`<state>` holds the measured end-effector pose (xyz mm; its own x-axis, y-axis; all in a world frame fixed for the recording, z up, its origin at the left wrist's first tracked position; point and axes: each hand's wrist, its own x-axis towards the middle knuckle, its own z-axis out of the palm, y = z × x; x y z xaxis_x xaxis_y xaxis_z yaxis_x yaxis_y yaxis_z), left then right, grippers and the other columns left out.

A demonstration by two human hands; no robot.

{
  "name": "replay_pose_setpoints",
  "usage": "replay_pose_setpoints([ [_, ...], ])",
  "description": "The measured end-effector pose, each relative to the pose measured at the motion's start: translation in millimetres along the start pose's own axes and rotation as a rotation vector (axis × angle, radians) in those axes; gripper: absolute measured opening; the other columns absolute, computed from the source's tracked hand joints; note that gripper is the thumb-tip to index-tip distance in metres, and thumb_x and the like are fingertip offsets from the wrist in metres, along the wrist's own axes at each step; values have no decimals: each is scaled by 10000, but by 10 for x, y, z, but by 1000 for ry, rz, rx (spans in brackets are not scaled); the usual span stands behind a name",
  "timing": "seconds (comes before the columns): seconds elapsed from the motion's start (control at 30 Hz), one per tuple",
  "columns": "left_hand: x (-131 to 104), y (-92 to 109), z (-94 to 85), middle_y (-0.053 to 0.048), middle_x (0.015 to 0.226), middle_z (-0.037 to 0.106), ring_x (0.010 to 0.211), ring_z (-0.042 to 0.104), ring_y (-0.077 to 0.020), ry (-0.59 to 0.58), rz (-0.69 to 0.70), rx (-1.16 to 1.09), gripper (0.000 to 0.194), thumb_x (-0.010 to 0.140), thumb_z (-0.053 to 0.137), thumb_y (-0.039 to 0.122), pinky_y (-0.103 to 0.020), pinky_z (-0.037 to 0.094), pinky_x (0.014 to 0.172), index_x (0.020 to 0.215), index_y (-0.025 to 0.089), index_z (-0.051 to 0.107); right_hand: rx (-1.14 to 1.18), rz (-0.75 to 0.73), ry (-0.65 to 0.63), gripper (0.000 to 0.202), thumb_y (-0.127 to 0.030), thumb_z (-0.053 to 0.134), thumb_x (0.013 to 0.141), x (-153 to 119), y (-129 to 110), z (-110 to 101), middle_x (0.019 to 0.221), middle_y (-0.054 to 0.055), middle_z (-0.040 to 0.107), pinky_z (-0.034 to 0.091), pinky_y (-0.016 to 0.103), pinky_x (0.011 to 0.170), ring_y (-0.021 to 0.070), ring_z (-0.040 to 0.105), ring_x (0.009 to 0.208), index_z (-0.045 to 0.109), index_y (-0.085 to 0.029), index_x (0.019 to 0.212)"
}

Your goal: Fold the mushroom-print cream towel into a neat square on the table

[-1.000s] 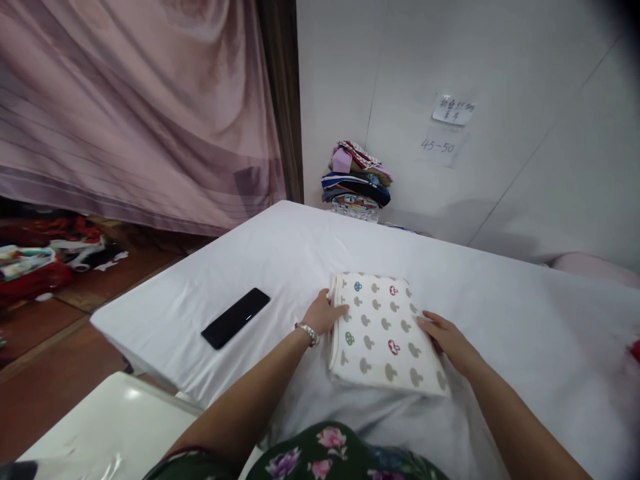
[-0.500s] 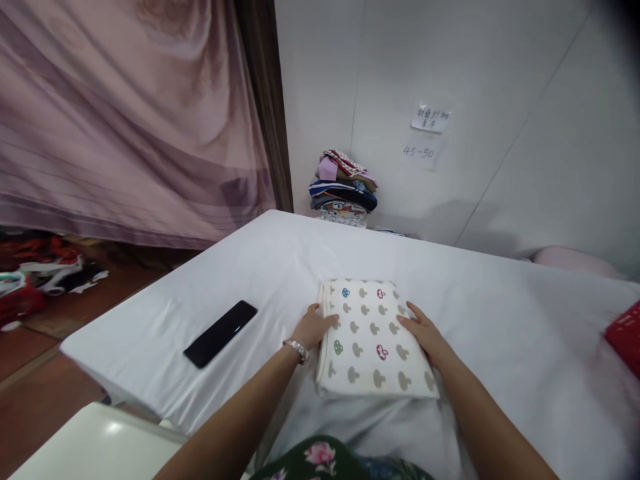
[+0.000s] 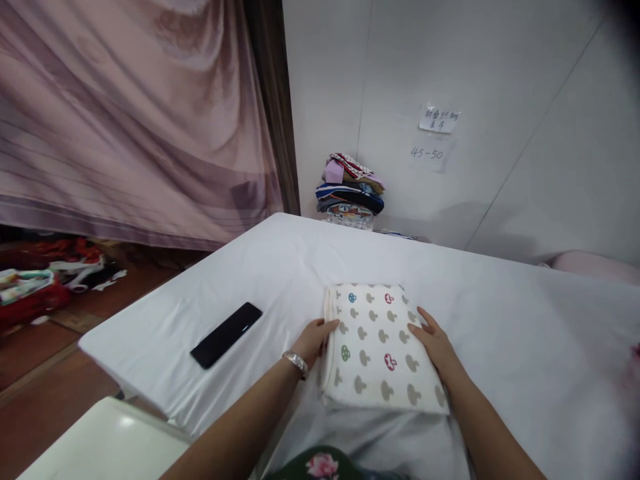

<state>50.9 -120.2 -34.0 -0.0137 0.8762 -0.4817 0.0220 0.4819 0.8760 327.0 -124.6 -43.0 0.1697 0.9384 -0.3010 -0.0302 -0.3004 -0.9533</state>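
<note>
A folded white cloth (image 3: 376, 347) printed with grey, red, green and blue mushrooms lies near the front of the white-covered table (image 3: 300, 267). My left hand (image 3: 315, 340) grips its left edge, thumb on top and the other fingers mostly hidden behind the fold. On the opposite side, my right hand (image 3: 437, 343) holds the right edge, its thumb resting on the print and its index finger partly showing beyond. A silver bracelet (image 3: 297, 365) circles my left wrist. The layers show along the cloth's left side.
A black phone (image 3: 227, 335) lies on the table to the left. Beyond the far edge stands a stack of folded cloths (image 3: 350, 193) against the wall. A white stool-like surface (image 3: 107, 443) sits at lower left, and a pink curtain (image 3: 135, 120) hangs behind.
The view has turned slightly left, so things sit farther right in the picture. Both hands stay at the cloth's sides, and the cloth seems slightly nearer to me.
</note>
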Motion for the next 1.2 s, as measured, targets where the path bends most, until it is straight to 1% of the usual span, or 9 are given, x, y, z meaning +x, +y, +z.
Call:
replay_pose_setpoints([
  [0.13,-38,8,-89,-107,771,691,703,651,-218,-186,-99,-196,464,625,725,450,-301,510,628,901,88,633,38,4,14,768,-374,684,707,3,15,-1,1106,81,638,550,317,733,234,662,884,331,-243,1376],
  [0.27,-54,-6,-140,-111,752,691,714,650,-228,-269,-154,-266,438,577,758,401,-299,503,635,853,80,642,107,-15,15,777,-350,723,672,33,31,-12,1048,63,656,548,306,682,218,670,807,367,-248,1354],
  [0.43,-51,127,-85,-94,811,697,668,644,-200,-194,-41,-233,439,566,764,326,-268,474,558,924,113,626,79,-86,23,757,-330,722,665,106,-177,-21,966,49,671,537,287,650,198,664,751,394,-239,1342],
  [0.57,83,263,18,-81,881,692,699,642,-185,-127,114,-197,429,571,767,301,-252,469,557,941,140,623,-34,-144,75,726,-366,688,688,284,-339,-71,1058,61,642,527,291,704,200,656,828,398,-255,1344],
  [0.73,297,179,73,-113,823,692,706,647,-206,-105,-55,-250,355,611,764,316,-313,513,630,859,111,613,-541,-221,171,535,-386,617,712,440,-244,-74,1057,95,633,482,357,818,234,615,923,555,-174,1200],
  [0.8,330,118,51,-117,818,693,701,649,-201,-138,-72,-320,342,641,749,329,-314,521,653,862,108,610,-685,-389,166,423,-400,561,750,377,-218,9,1138,81,601,457,356,862,231,576,1007,603,-199,1120],
  [0.93,336,66,7,-110,772,688,666,641,-178,-180,-92,-404,270,689,712,309,-290,524,649,827,100,613,-688,-664,39,326,-392,474,810,92,-301,368,1189,62,572,464,322,819,216,536,1061,629,-220,1040],
  [1.07,339,73,17,-84,710,677,619,629,-167,-168,-89,-417,217,689,707,233,-290,524,632,830,98,614,-654,-640,-207,257,-362,451,823,-121,-387,851,950,41,657,460,285,698,179,590,835,655,-221,892],
  [1.2,349,67,26,-72,678,663,600,619,-161,-188,-75,-434,208,689,712,235,-290,520,627,811,99,614,-714,-573,-238,234,-352,446,824,-126,-379,1216,748,1,646,414,259,631,146,562,668,638,-221,791],
])
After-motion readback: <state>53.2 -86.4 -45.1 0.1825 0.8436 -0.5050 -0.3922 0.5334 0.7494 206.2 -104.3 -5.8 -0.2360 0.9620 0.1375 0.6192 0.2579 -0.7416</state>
